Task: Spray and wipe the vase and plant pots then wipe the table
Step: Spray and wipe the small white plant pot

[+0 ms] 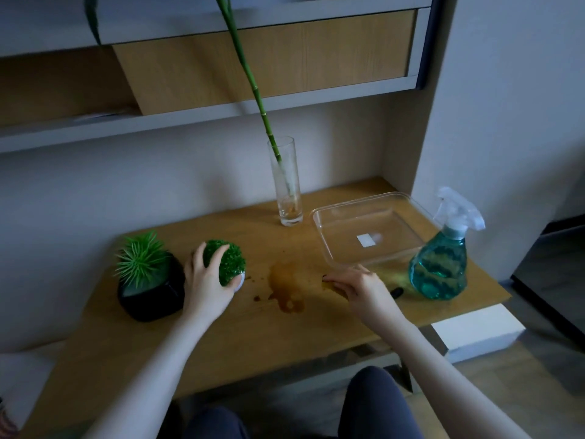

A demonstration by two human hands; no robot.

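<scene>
My left hand (207,280) grips a small white pot with a round green bushy plant (230,261) on the wooden table (221,337). Left of it stands a black pot with a spiky green plant (148,280). My right hand (357,285) presses a yellowish cloth or sponge (329,285) onto the table, just right of a brown spill (286,285). A tall clear glass vase (286,185) with a bamboo stem stands at the back. The spray bottle (443,264) with blue-green liquid stands at the right.
A clear plastic tray (364,232) lies between the vase and the spray bottle. A small dark object (396,292) lies by my right hand. Shelves hang above the table against the wall. My knees are below the table's front edge.
</scene>
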